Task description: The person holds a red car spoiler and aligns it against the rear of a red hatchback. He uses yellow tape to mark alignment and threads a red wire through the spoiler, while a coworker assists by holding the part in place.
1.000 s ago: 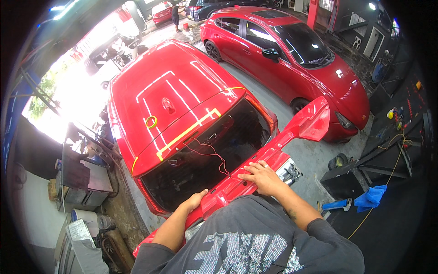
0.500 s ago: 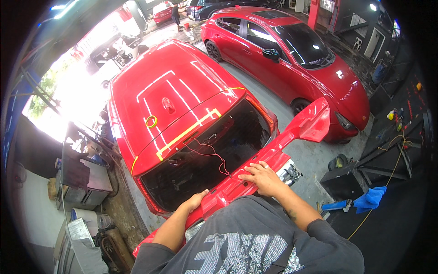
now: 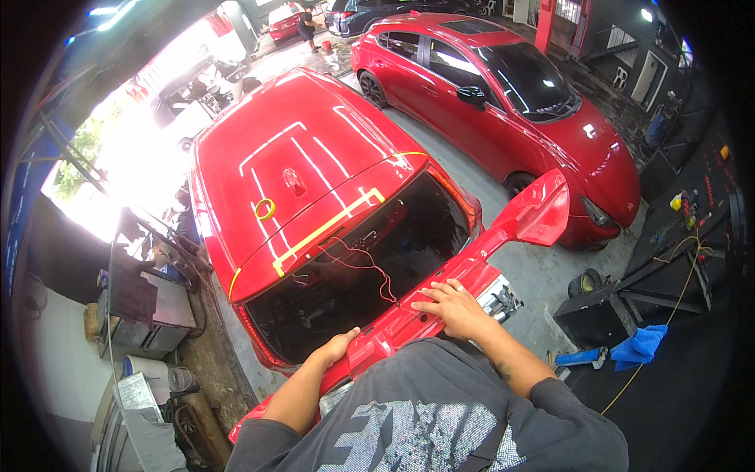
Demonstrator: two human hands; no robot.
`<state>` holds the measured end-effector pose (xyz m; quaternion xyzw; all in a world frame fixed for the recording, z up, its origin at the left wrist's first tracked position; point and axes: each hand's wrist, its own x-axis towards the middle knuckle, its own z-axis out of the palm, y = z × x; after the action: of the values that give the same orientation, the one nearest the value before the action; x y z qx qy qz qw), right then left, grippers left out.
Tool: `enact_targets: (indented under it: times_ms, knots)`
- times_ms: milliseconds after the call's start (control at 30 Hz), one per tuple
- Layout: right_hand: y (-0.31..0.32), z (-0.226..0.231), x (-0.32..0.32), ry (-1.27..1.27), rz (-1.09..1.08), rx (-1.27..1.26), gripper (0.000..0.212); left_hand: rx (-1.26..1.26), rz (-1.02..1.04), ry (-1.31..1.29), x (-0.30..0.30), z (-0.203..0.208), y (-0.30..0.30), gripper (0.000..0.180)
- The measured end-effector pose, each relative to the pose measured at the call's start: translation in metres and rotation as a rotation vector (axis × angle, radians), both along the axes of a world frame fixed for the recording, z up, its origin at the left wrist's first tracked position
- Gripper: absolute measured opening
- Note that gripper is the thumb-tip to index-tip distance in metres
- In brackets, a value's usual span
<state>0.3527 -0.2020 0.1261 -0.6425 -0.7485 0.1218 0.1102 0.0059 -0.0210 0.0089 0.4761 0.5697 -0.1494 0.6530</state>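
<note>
The red spoiler lies between shirt and rear window, slanting lengthwise from lower left to upper right; the right hand, spread flat on it, is nearer the flared end; whether the left hand grips, I cannot tell

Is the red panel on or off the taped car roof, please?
Off: the left hand and right hand touch the red panel, across the rear window from the taped roof.
</note>
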Motion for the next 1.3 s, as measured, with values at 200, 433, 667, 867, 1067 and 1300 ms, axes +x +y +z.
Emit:
enact_targets:
  times_ms: [200,433,667,867,1067,1300]
  knots:
    - [-0.001,-0.005,0.001,0.029,0.009,0.017,0.084,-0.017,0.027,-0.009,0.0,0.004,-0.001,0.068]
    - [-0.002,0.002,0.0,0.02,0.012,0.008,0.083,-0.01,0.018,-0.004,-0.003,0.004,-0.003,0.068]
    - [-0.003,-0.001,-0.001,0.03,0.009,-0.009,0.085,0.013,0.014,0.0,-0.006,0.0,-0.005,0.07]
    - [-0.003,0.002,0.001,0.05,0.007,-0.019,0.086,0.009,0.005,0.005,-0.008,-0.01,-0.003,0.07]
    - [-0.002,0.003,0.0,0.023,0.021,0.011,0.086,-0.01,0.017,-0.03,-0.011,-0.017,-0.004,0.071]
    - [-0.009,0.008,-0.008,0.015,-0.005,-0.017,0.085,0.12,-0.131,0.042,-0.011,0.002,-0.009,0.075]
